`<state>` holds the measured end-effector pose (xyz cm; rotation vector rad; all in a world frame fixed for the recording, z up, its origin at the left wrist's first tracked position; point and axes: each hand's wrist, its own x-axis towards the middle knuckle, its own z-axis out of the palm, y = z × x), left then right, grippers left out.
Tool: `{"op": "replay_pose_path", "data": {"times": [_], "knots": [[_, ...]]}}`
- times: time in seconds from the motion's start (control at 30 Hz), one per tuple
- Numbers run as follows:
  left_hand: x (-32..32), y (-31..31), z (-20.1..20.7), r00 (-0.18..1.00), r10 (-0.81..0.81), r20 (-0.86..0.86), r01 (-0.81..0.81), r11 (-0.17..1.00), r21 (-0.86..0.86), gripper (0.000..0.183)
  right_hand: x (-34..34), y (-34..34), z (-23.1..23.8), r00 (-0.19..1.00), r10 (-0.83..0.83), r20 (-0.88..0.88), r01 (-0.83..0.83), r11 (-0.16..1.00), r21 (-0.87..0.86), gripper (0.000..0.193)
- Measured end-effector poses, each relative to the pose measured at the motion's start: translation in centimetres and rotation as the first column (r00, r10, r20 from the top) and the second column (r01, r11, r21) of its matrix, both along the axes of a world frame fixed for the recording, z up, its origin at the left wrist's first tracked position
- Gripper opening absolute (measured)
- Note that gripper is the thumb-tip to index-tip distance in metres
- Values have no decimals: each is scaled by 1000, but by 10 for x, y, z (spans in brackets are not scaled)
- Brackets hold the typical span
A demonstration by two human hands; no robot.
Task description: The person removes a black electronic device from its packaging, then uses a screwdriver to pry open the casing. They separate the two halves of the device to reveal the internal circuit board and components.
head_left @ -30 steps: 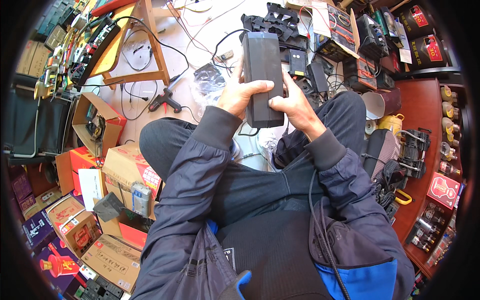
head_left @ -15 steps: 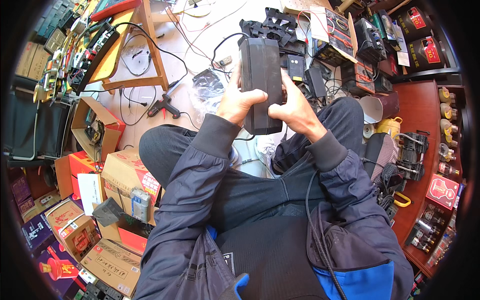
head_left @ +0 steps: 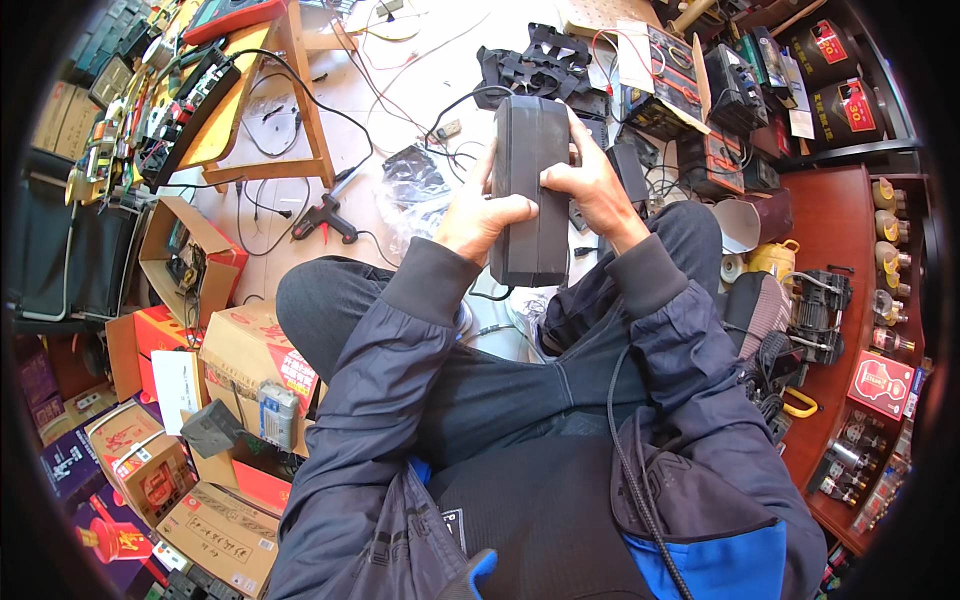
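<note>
Between my hands is a long black box-shaped case (head_left: pixel 532 215) with bevelled edges, held up over my crossed legs. A black cable comes off its far end and another shows by its near end. My left hand (head_left: pixel 478 215) grips the left side, thumb lying across the top face. On the opposite side my right hand (head_left: pixel 598 188) clasps it, thumb also on top; the fingers of both hands curl partly out of sight beneath. Beyond the case lie black straps (head_left: pixel 535 65) on the floor. A clear plastic bag (head_left: pixel 412 190) is left of my left hand.
A black glue gun (head_left: pixel 325 218) with a red trigger lies on the floor to the left, near a wooden stool (head_left: pixel 310 110). Opened cardboard boxes (head_left: pixel 255 345) crowd my left. Batteries and cables fill the far right, before a reddish-brown shelf (head_left: pixel 825 225) with small parts.
The case has moved slightly toward me and right, and sits straighter. My right thumb has shifted farther up along its top. My left hand keeps its hold.
</note>
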<state>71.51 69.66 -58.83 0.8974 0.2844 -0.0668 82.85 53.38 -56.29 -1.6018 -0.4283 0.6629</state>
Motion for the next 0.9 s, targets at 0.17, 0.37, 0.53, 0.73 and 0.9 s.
{"op": "replay_pose_path", "data": {"times": [0.17, 0.37, 0.53, 0.73, 0.9], "knots": [[-1, 0, -1, 1000, -19, -7, 19, 1000, -3, 112, 6, 0, -7, 999, -32, -22, 32, 999, 17, 105], [-2, -1, 2, 999, -48, -3, 48, 999, -6, 105, 9, 0, -8, 995, -73, -62, 76, 996, 41, 100], [-3, -2, 5, 997, -72, -26, 72, 997, 11, 104, 7, -5, -1, 986, -82, -147, 90, 995, 47, 99], [-2, -7, 5, 995, -84, 58, 79, 993, 82, 106, 0, -3, -1, 995, -85, -57, 86, 996, 3, 97], [-1, -6, 6, 998, -56, 21, 54, 997, 62, 105, 3, -4, 0, 994, -49, -98, 54, 997, 49, 102]]}}
